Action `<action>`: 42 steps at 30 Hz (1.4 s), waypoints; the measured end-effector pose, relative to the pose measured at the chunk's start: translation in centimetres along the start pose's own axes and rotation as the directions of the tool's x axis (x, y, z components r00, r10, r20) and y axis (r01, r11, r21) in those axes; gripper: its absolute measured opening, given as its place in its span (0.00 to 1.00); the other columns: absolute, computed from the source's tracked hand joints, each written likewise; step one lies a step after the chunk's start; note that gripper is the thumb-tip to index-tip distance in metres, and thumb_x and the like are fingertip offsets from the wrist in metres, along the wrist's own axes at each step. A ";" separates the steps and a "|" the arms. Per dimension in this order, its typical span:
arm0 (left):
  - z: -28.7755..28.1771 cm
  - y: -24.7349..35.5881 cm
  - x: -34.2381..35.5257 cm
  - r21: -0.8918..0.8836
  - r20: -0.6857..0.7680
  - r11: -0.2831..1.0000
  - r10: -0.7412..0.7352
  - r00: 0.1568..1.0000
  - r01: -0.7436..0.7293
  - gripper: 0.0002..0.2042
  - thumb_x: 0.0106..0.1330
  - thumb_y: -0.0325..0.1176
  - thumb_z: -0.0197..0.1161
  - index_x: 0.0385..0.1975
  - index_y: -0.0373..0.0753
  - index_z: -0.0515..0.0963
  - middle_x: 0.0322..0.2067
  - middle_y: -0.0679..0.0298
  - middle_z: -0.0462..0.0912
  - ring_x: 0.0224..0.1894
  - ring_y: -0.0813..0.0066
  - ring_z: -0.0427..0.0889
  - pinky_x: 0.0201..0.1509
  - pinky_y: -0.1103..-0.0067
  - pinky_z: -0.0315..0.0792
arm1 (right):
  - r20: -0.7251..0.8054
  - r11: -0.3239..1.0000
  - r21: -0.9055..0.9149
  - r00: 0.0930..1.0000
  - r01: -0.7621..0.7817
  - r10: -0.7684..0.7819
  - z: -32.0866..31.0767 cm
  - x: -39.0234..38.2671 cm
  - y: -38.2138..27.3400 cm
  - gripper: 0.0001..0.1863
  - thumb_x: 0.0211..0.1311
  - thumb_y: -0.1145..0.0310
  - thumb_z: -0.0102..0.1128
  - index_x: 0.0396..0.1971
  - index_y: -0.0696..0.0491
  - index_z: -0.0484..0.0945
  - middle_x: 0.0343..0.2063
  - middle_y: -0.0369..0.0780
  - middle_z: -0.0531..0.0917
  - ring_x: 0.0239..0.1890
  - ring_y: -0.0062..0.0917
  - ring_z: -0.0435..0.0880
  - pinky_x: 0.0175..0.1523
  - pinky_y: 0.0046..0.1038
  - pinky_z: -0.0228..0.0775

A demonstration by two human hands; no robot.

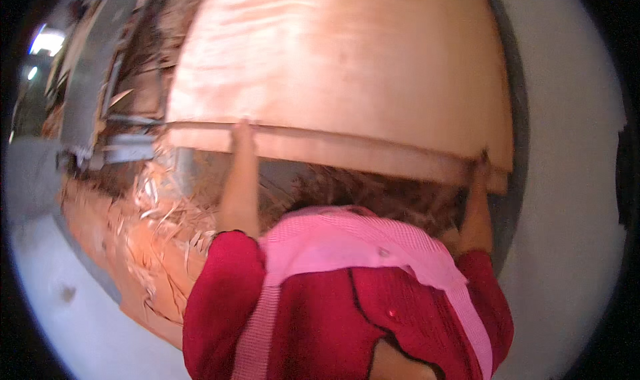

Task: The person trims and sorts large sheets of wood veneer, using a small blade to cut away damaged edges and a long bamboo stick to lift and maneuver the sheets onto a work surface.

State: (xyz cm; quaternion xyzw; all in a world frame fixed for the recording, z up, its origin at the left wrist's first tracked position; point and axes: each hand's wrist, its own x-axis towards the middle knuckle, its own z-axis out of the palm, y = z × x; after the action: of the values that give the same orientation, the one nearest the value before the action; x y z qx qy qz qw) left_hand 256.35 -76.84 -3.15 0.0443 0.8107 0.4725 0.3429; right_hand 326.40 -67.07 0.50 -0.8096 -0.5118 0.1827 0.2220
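A broad, pale wood veneer sheet [347, 60] spreads in front of me, its near edge running between both hands. Below that edge a second pale strip [333, 148] shows, the border of another sheet or of the stack under it. My left hand [243, 132] grips the near edge left of the middle, its fingers partly hidden. Close to the right corner, my right hand [480, 167] is closed at the same edge. Motion blur softens both hands, and the undersides of the sheets are out of sight.
Torn veneer scraps [163, 200] lie heaped at the left, over an orange-brown pile [147, 273]. A grey metal frame [93, 80] stands at the far left. Pale floor [567, 180] runs along the right side.
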 end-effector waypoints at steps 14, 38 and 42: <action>4.0 6.0 -10.1 0.409 0.905 -0.430 0.306 0.296 -0.805 0.24 0.54 0.35 0.54 0.54 0.54 0.62 0.59 0.67 0.57 0.60 0.58 0.54 0.58 0.59 0.51 | -0.090 0.985 0.087 0.984 -0.146 0.154 -0.8 -2.3 -3.9 0.25 0.50 0.56 0.55 0.50 0.44 0.67 0.42 0.49 0.74 0.46 0.38 0.72 0.50 0.33 0.62; 4.2 2.9 -7.5 0.362 0.864 -0.192 0.438 0.250 -0.912 0.20 0.55 0.38 0.53 0.50 0.50 0.66 0.56 0.67 0.61 0.60 0.61 0.54 0.59 0.57 0.47 | -0.344 0.994 -0.032 0.935 -0.103 0.086 -20.5 -17.7 5.5 0.24 0.55 0.54 0.52 0.44 0.58 0.71 0.36 0.44 0.78 0.34 0.29 0.77 0.40 0.29 0.68; -1.3 2.6 -3.7 0.290 0.803 -0.164 0.578 0.146 -0.943 0.23 0.55 0.39 0.54 0.52 0.48 0.63 0.57 0.64 0.58 0.61 0.60 0.50 0.61 0.59 0.44 | -0.010 0.845 0.488 0.966 -0.221 0.258 -6.3 -22.3 -5.2 0.25 0.54 0.58 0.55 0.48 0.57 0.67 0.39 0.41 0.76 0.33 0.28 0.76 0.39 0.25 0.67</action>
State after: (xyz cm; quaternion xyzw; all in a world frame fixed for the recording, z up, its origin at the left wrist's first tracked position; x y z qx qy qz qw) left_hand 257.72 -77.83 1.22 0.7793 0.6090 0.1333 0.0638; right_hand 316.70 -86.52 10.11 -0.7923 -0.3363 0.3001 0.4112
